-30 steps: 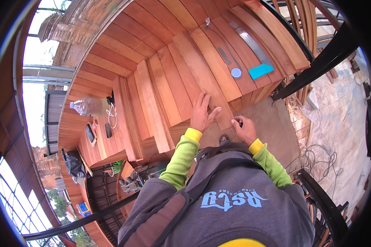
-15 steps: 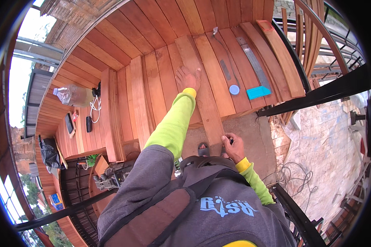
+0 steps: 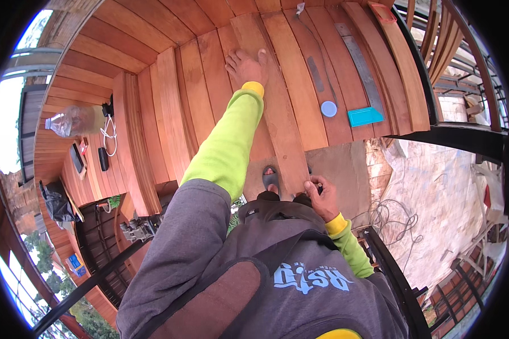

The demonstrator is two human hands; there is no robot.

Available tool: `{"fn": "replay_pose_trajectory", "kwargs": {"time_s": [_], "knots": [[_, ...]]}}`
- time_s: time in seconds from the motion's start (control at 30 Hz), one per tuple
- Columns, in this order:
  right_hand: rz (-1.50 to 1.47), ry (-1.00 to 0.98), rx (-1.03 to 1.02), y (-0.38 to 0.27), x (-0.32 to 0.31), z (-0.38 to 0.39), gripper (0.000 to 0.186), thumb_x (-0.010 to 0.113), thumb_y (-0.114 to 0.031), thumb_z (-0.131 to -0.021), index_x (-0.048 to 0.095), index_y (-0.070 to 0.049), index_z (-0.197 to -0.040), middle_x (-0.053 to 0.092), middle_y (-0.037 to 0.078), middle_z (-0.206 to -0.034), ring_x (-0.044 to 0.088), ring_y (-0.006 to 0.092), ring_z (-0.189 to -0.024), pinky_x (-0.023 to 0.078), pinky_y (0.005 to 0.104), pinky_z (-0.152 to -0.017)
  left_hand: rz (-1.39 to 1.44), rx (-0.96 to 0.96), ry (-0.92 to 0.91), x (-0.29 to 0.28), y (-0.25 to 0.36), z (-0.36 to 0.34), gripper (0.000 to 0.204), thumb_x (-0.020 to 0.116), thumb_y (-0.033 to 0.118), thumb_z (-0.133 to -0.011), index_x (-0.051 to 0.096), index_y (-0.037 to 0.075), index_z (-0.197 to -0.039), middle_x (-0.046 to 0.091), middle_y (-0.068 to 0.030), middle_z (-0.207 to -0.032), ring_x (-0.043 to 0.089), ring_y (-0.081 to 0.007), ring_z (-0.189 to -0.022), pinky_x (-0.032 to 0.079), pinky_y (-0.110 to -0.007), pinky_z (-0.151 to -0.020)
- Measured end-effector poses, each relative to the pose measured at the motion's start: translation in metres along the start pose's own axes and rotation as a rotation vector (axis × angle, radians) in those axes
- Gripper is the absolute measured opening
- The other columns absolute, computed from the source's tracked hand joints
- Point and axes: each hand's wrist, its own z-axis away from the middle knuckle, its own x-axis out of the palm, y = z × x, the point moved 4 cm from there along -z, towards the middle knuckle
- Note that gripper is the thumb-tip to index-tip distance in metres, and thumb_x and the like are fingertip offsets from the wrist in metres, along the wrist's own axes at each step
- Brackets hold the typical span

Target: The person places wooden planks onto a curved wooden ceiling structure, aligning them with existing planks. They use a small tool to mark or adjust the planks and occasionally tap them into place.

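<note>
My left hand [image 3: 247,66] lies with spread fingers on a long reddish-brown wooden plank [image 3: 277,107]. The plank rests across the slatted wooden surface and juts past its near edge toward my body. Beside the plank's near end, my right hand [image 3: 324,199] is closed, with a small dark thing showing by the thumb; its kind cannot be made out. To the right of the plank lie a blue round lid-like disc [image 3: 328,109], a narrow grey metal strip [image 3: 315,73], a metal ruler [image 3: 361,65] and a turquoise angled block [image 3: 366,116] at the ruler's near end.
Stacked planks [image 3: 134,141] stand at left, beyond them a clear plastic bottle [image 3: 73,121], white cable [image 3: 108,135], phone [image 3: 77,158] and black bag [image 3: 57,200]. A red-orange frame-like piece [image 3: 382,12] sits far right. A black metal bar [image 3: 452,141] and coiled cable [image 3: 387,217] are at right.
The view has shifted, so the wooden surface sits higher in the picture. Both hands keep their places on and beside the plank; my right thumb looks slightly more extended.
</note>
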Motion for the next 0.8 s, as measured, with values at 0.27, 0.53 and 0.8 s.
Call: {"fn": "replay_pose_trajectory", "kwargs": {"time_s": [0.27, 0.53, 0.8], "knots": [[-0.028, -0.014, 0.07, -0.004, 0.0, 0.0, 0.026, 0.065, -0.022, -0.087, 0.062, 0.003, -0.091, 0.054, 0.002, -0.066, 0.048, 0.0076, -0.06, 0.04, 0.0252, -0.054, -0.001, 0.039, 0.019, 0.002, 0.0, -0.002, 0.088, 0.054, 0.059, -0.081, 0.032, -0.009, -0.133, 0.032, -0.0272, -0.141, 0.024, -0.0411, -0.133, 0.015, -0.052, -0.11], [-0.136, 0.004, 0.083, 0.005, 0.003, 0.002, 0.025, 0.064, -0.02, -0.088, 0.061, 0.004, -0.091, 0.054, 0.0, -0.066, 0.047, 0.0068, -0.061, 0.04, 0.0246, -0.054, -0.047, 0.049, -0.01, 0.007, 0.0, -0.004, 0.085, 0.05, 0.059, -0.084, 0.031, -0.008, -0.134, 0.032, -0.0263, -0.142, 0.027, -0.0406, -0.132, 0.016, -0.051, -0.11], [0.366, 0.126, -0.294, -0.024, 0.004, 0.008, 0.039, 0.063, -0.025, -0.086, 0.055, 0.002, -0.113, 0.06, 0.009, -0.068, 0.062, 0.0259, -0.067, 0.047, 0.0329, -0.056, -0.11, 0.034, -0.042, 0.001, 0.003, -0.004, 0.084, 0.042, 0.06, -0.088, 0.03, -0.009, -0.135, 0.032, -0.0257, -0.143, 0.027, -0.0383, -0.134, 0.021, -0.049, -0.109]]}}
